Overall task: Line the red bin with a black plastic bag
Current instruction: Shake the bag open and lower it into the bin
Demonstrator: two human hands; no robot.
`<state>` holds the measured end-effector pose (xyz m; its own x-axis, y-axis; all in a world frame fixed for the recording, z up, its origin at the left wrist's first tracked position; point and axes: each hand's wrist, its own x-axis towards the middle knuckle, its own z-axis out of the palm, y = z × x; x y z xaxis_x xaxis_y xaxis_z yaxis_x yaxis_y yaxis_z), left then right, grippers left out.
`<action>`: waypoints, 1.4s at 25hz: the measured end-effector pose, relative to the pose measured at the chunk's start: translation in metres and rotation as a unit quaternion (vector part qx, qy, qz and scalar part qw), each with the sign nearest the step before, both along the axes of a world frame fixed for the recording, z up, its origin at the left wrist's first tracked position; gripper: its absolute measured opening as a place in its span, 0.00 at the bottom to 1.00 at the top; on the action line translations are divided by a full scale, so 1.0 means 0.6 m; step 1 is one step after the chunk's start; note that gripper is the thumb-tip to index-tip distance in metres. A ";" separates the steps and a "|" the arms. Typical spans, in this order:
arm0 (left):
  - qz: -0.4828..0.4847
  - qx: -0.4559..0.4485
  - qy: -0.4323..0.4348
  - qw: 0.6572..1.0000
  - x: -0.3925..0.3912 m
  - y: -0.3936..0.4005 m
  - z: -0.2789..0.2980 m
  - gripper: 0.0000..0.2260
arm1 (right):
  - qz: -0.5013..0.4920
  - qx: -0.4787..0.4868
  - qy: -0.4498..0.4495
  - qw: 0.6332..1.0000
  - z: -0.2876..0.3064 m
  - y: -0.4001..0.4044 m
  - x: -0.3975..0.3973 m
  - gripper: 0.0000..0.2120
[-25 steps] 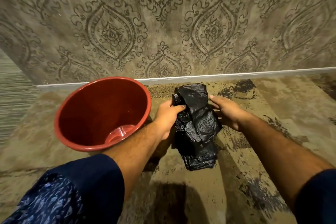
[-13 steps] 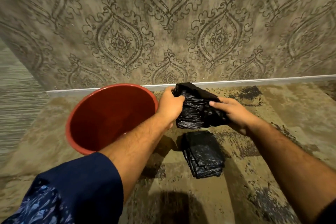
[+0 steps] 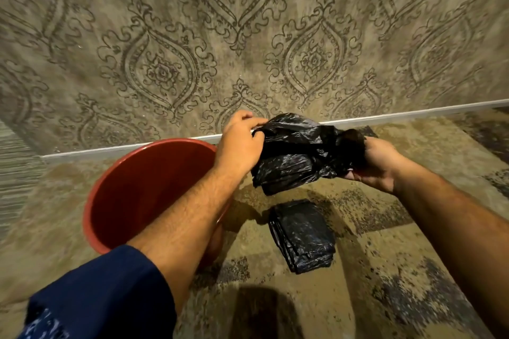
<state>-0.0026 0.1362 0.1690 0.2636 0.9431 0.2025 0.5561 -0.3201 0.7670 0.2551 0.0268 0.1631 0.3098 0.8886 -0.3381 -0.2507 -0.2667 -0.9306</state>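
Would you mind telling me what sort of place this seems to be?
Probably a carpeted room indoors: damask-patterned wallpaper, a white baseboard and a mottled carpet, with a red bin standing near the wall.

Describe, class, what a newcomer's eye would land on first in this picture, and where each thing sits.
The red bin stands open on the floor at left, by the patterned wall. Right of it, the left hand and right hand hold a crumpled black plastic bag in the air. Below lies a folded stack of black bags.
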 end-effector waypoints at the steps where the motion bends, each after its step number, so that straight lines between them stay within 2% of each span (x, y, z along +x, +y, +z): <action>1: 0.010 0.031 0.006 0.999 -0.010 0.000 0.003 0.15 | -0.008 -0.003 -0.053 0.999 0.004 0.001 -0.010 0.12; 3: 0.021 0.052 -0.016 0.998 -0.030 0.006 0.013 0.14 | -0.028 0.023 -0.141 0.989 0.005 0.001 -0.025 0.12; 6: 0.004 0.019 -0.063 0.998 -0.044 0.015 0.021 0.13 | -0.054 0.093 -0.203 0.973 0.003 -0.017 -0.044 0.11; 8: -0.025 -0.057 -0.113 0.992 -0.041 0.020 0.019 0.11 | -0.032 0.107 -0.196 0.974 0.001 -0.040 -0.052 0.11; 11: -0.039 -0.187 -0.180 0.965 -0.028 0.018 0.018 0.10 | 0.004 0.097 -0.153 0.983 0.012 -0.066 -0.059 0.10; 14: -0.054 -0.232 -0.219 0.946 -0.020 0.010 0.037 0.12 | 0.006 0.109 -0.123 0.986 0.034 -0.065 -0.061 0.05; 17: -0.067 -0.267 -0.278 0.920 -0.037 -0.006 0.073 0.12 | 0.011 0.134 -0.094 0.986 0.061 -0.039 -0.081 0.08; 20: -0.032 -0.237 -0.351 0.905 -0.085 -0.015 0.127 0.10 | 0.022 0.174 -0.101 0.979 0.105 0.011 -0.139 0.06; 24: 0.057 -0.114 -0.400 0.908 -0.175 -0.019 0.215 0.07 | 0.045 0.281 -0.140 0.948 0.173 0.056 -0.240 0.08; 30: 0.046 0.058 -0.464 0.882 -0.253 -0.053 0.345 0.09 | 0.017 0.399 -0.225 0.889 0.256 0.035 -0.315 0.10; 33: 0.067 0.122 -0.443 0.886 -0.270 -0.072 0.389 0.10 | 0.003 0.428 -0.251 0.868 0.284 0.018 -0.314 0.10; 35: 0.095 0.166 -0.384 0.903 -0.285 -0.079 0.405 0.11 | 0.025 0.439 -0.237 0.866 0.290 0.008 -0.314 0.12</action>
<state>-0.1733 0.0887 0.4122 -0.2354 0.8100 0.5370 -0.0307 -0.5585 0.8289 0.0664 0.0318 0.3373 0.1835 0.7549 0.6297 0.2069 0.5965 -0.7755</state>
